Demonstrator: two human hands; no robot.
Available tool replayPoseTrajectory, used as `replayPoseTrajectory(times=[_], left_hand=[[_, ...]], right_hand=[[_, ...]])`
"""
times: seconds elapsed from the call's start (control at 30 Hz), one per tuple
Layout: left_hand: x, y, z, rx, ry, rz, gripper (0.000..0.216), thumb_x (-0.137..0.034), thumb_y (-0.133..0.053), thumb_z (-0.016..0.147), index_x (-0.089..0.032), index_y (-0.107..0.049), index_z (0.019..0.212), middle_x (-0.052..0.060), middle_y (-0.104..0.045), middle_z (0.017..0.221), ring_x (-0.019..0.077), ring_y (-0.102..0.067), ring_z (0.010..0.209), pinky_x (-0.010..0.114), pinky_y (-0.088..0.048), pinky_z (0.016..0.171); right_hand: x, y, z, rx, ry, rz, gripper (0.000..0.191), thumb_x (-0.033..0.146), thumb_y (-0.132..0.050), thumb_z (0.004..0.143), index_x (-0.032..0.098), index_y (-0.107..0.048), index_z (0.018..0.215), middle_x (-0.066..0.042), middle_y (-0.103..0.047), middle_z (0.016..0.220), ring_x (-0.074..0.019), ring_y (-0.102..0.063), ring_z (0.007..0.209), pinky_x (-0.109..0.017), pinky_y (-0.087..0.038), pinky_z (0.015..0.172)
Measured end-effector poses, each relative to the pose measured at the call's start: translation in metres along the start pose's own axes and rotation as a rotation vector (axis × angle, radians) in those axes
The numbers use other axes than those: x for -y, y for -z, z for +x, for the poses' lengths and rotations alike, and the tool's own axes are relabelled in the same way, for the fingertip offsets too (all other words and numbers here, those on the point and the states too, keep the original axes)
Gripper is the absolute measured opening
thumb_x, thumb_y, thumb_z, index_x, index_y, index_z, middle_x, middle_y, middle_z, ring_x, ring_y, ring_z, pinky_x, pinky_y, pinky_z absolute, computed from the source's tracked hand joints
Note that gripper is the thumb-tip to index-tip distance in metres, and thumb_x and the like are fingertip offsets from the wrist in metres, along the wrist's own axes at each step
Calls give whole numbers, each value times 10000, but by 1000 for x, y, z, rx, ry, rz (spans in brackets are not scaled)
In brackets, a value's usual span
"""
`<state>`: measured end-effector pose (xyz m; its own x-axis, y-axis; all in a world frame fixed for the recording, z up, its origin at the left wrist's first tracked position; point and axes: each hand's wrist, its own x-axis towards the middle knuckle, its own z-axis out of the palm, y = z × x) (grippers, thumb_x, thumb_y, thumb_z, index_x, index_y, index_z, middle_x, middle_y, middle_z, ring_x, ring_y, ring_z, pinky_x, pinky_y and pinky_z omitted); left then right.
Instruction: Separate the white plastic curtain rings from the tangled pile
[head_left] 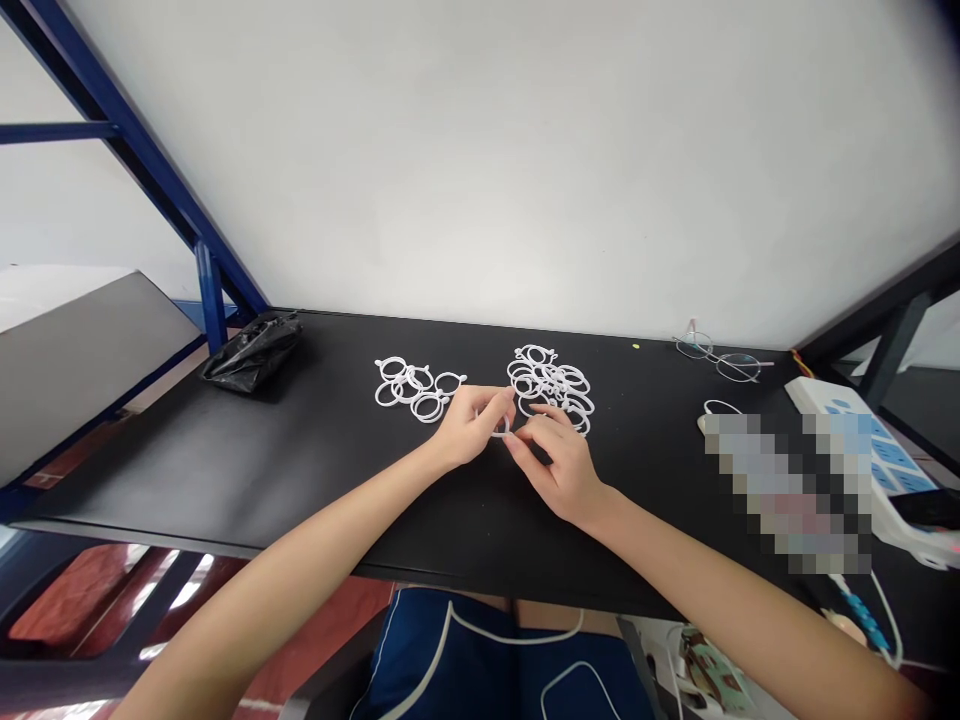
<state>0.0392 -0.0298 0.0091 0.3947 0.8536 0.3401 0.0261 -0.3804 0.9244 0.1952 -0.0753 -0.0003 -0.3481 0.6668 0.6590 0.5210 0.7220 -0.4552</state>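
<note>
A white plastic ring, like a curtain ring, is held between my two hands above the black table. My left hand is closed round its left and upper part, hiding much of it. With thumb and fingertips, my right hand pinches at the ring's right edge; any small part there is hidden. Left of my hands lies a loose group of white rings, some with small round eyelets on their rims. Behind my right hand is a larger, overlapping heap of the same rings.
On the black table, a crumpled black plastic bag sits at the far left. Wire-framed glasses lie at the back right. Farther right are a blurred-out object with a cable and a white power strip. A wall stands behind.
</note>
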Motion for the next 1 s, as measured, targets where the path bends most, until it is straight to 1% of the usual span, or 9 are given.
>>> replayPoseTrajectory(times=[0.1, 0.17, 0.27, 0.37, 0.47, 0.6, 0.7, 0.83, 1.0], left_hand=[[1, -1, -1, -33, -26, 46, 531, -489, -380, 947, -152, -525, 564, -22, -428, 499, 83, -351, 478, 240, -294, 479], [0, 0, -2, -54, -67, 110, 528, -465, -364, 960, -152, -521, 565, -25, -422, 494, 82, -342, 468, 243, -286, 482], [-3, 2, -3, -92, -184, 268, 525, -433, -344, 972, -155, -506, 557, -14, -450, 504, 87, -366, 478, 247, -296, 501], [-5, 3, -4, -121, -250, 331, 530, -429, -323, 978, -158, -502, 559, -1, -479, 518, 94, -402, 493, 248, -317, 519], [-6, 2, -5, -121, -244, 288, 514, -424, -336, 979, -155, -517, 582, -7, -472, 521, 93, -412, 497, 246, -323, 525], [-6, 4, -4, -121, -217, 207, 502, -424, -363, 979, -148, -520, 590, -24, -433, 517, 80, -369, 486, 239, -302, 509], [-6, 4, -4, -102, -212, 180, 510, -435, -374, 977, -146, -511, 580, -30, -425, 513, 73, -348, 480, 235, -286, 497], [-6, 3, -5, -91, -194, 167, 530, -444, -371, 979, -144, -511, 565, -29, -419, 499, 71, -342, 472, 236, -278, 489], [-3, 2, -5, -104, -170, 169, 544, -434, -371, 979, -145, -521, 544, -19, -432, 485, 79, -362, 466, 247, -290, 495]], right_hand=[[-1, -1, 1, 35, -8, 25, 231, 213, -452, 961, 231, -504, 737, 37, -523, 604, -137, -525, 570, -414, -484, 941], [0, -1, 2, 37, -39, 34, 234, 214, -454, 964, 228, -498, 735, 27, -532, 612, -144, -533, 595, -385, -507, 864], [3, -2, 2, 40, -106, 37, 254, 244, -464, 968, 225, -490, 715, 5, -547, 618, -163, -549, 645, -324, -506, 700], [3, -2, 1, 39, -102, 50, 265, 261, -453, 976, 223, -488, 716, -9, -564, 643, -171, -559, 673, -302, -489, 649], [1, -1, 0, 46, -61, 73, 225, 248, -456, 978, 219, -495, 758, -8, -575, 673, -160, -557, 666, -285, -475, 627], [0, 1, 1, 105, -18, 82, 166, 226, -440, 980, 214, -493, 823, 6, -541, 672, -137, -517, 601, -269, -445, 586], [1, 1, 2, 142, -4, 84, 183, 222, -412, 986, 216, -459, 809, 12, -505, 660, -132, -484, 577, -267, -423, 566], [1, -1, 0, 163, 19, 100, 202, 211, -400, 985, 221, -422, 784, 7, -482, 663, -142, -473, 610, -270, -414, 574], [4, -3, -2, 185, -33, 128, 244, 197, -383, 983, 228, -376, 741, 20, -453, 621, -138, -438, 567, -276, -394, 565]])
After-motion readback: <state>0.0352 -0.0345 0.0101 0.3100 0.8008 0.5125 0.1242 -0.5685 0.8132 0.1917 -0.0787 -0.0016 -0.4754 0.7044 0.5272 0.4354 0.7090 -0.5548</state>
